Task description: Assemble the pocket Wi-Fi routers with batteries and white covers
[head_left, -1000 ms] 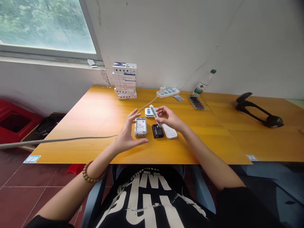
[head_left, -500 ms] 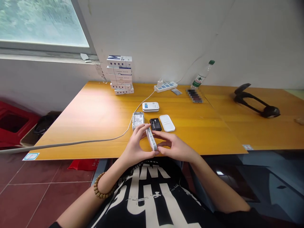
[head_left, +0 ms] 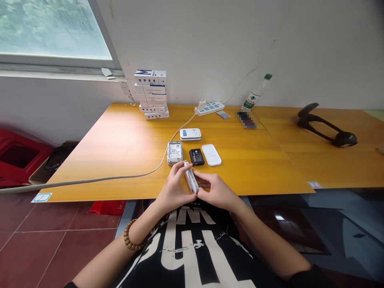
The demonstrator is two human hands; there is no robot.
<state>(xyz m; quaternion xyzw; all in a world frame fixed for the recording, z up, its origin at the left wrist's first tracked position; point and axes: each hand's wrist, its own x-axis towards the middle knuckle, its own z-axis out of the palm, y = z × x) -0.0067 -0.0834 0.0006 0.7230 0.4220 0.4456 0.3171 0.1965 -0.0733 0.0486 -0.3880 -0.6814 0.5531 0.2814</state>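
– Grip first: what have the hands got?

– Both closed on one slim white device [head_left: 192, 180], tipped up on its narrow side at the table's near edge. Left hand [head_left: 174, 192]: thumb at the near end, fingers at the far end. Right hand [head_left: 220, 193]: thumb and fingertips at the near end and along the right side. Whether the device touches the wood is unclear.

– Now sweep across from the left.

– Red plastic item [head_left: 22, 154] low at the far left, beside the table [head_left: 90, 160]. Pale cable [head_left: 99, 179] enters at the left edge, crosses the wood and curves up to the back. Beaded bracelet [head_left: 131, 238] on the left wrist. Stack of white boxes [head_left: 152, 96] at the back, near the wall.

– Middle ground?

– Labelled device [head_left: 175, 153] just beyond the left fingers, lying label up on top of another. Behind it and to the right, a stacked white pair [head_left: 190, 134]. Then a black battery [head_left: 197, 157], flat, just beyond the held piece; a white cover [head_left: 211, 155] lies right of it. Farther back, a power strip [head_left: 210, 109] with a plug in it, and a small grey flat piece [head_left: 223, 115] just beside.

– Right side?

– Pixelated flat item [head_left: 247, 120], then a green-capped bottle [head_left: 252, 98] close behind. Well apart, far right: a black looped frame [head_left: 324, 126] lying on the tabletop.
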